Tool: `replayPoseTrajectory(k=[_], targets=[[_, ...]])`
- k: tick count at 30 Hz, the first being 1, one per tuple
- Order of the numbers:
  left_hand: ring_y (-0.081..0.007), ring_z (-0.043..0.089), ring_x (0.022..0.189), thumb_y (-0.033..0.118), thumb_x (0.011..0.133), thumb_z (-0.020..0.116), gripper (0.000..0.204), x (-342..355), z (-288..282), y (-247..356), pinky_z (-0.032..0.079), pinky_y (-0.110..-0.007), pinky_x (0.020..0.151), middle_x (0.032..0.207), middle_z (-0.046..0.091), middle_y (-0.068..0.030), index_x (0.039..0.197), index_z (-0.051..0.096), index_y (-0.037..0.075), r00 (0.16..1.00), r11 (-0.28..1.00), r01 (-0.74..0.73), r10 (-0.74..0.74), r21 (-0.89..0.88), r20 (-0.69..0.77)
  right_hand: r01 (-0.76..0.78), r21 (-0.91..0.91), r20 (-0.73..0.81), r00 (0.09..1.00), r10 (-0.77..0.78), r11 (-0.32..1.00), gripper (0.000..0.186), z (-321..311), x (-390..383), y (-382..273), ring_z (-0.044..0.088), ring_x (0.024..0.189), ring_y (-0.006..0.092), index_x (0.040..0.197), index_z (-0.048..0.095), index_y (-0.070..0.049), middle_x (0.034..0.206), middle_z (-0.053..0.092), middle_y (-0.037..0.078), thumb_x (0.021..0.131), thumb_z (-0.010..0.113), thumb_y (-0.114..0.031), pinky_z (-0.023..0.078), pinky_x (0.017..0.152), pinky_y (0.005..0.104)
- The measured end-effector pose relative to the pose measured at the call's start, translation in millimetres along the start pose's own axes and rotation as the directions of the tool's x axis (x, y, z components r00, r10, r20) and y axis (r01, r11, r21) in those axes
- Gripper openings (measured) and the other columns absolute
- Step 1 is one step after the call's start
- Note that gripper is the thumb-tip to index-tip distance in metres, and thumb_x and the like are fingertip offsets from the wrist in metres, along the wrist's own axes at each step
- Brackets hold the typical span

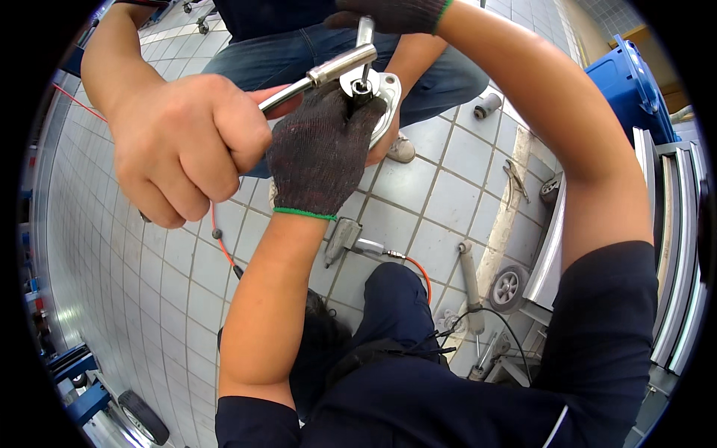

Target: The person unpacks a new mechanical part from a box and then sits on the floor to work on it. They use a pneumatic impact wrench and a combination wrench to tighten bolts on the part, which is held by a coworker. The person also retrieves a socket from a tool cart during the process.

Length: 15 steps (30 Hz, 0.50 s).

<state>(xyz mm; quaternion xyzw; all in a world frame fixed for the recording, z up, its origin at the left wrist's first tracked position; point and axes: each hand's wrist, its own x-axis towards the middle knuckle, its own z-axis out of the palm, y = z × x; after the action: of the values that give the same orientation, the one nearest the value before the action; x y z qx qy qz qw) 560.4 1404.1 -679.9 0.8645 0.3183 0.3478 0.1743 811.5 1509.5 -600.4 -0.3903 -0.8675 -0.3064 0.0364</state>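
My left hand [317,153], in a dark knitted glove with a green cuff, is closed around a metal mount [388,97] with a silver flange and a bolt hole. A nut [361,87] sits at its top between my thumb and fingers. My right hand [396,13], also gloved, is partly cut off by the upper edge; its fingers bend at the top of a short upright steel bar [365,31] over the nut. A co-worker's bare hand [190,142] grips a silver wrench handle [328,69] that reaches this bar. The co-worker's other hand [385,142] supports the mount from behind.
On the tiled floor below lie an air impact wrench [345,237] with an orange hose [422,272], a shock absorber [469,280], pliers [515,179] and a short cylinder [487,104]. A wheeled metal cabinet [549,261] and a blue bin [631,86] stand at right. A tyre [142,417] is lower left.
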Motion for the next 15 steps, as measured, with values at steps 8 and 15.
replayPoseTrajectory(k=[8, 15], targets=[[-0.0361, 0.073, 0.092, 0.033, 0.101, 0.069, 0.028, 0, -3, -4, 0.058, -0.047, 0.082, 0.1, 0.075, -0.016, 0.106, 0.077, 0.007, 1.0, 1.0, 0.009, -0.009, -0.014, -0.008, -0.176, -0.079, 0.254, 0.948, 0.19, 0.981, 0.029, -25, -29, -10, 0.074, 0.079, 0.0359, 0.075, 0.075, -0.016, 0.078, 0.072, 0.011, 0.087, 0.071, -0.042, 0.055, 0.068, 0.051], [-0.0376, 0.073, 0.098, 0.033, 0.101, 0.069, 0.03, -9, -7, 2, 0.058, -0.048, 0.086, 0.109, 0.074, -0.0163, 0.112, 0.076, 0.006, 0.995, 0.991, 0.101, -0.101, -0.084, 0.005, -0.375, 0.181, 0.448, 0.854, 0.263, 0.909, 0.046, -70, -107, -45, 0.07, 0.077, 0.0293, 0.101, 0.071, -0.004, 0.083, 0.068, 0.017, 0.101, 0.072, -0.05, 0.057, 0.077, 0.042]])
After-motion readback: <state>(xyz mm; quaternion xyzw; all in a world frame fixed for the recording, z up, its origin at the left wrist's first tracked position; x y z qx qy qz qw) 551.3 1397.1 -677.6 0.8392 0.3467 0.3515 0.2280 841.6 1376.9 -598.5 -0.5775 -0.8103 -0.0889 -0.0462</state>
